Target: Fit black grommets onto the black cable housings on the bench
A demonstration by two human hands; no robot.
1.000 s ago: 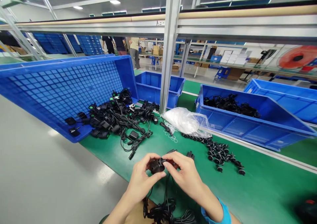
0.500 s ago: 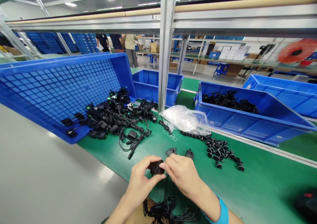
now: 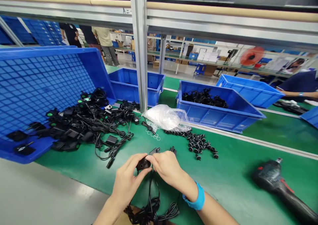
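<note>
Between the thumb and fingers of my left hand (image 3: 128, 175) is a small black plastic housing (image 3: 143, 164) with a round hole in its face. My right hand (image 3: 166, 167) is closed at the housing's right edge, its thumb pressed there; the curled fingers are partly hidden. Below the hands hangs a bundle of black cables (image 3: 151, 206) near the bench's front edge. Just beyond my right hand lie two more small black parts, one (image 3: 154, 151) partly covered by the fingers and another (image 3: 173, 149) beside it.
A tipped blue crate (image 3: 96, 62) spills black cabled devices (image 3: 81, 125) at left. Clear rings (image 3: 154, 135), a plastic bag (image 3: 165, 117) and black knobs (image 3: 198, 143) lie ahead. A power screwdriver (image 3: 270, 175) rests at right. Blue bins (image 3: 213, 117) and a metal post (image 3: 139, 52) stand behind.
The view has swung to the right, bringing the whole power screwdriver and a person at far right into sight. Both hands keep their hold at the black housing.
</note>
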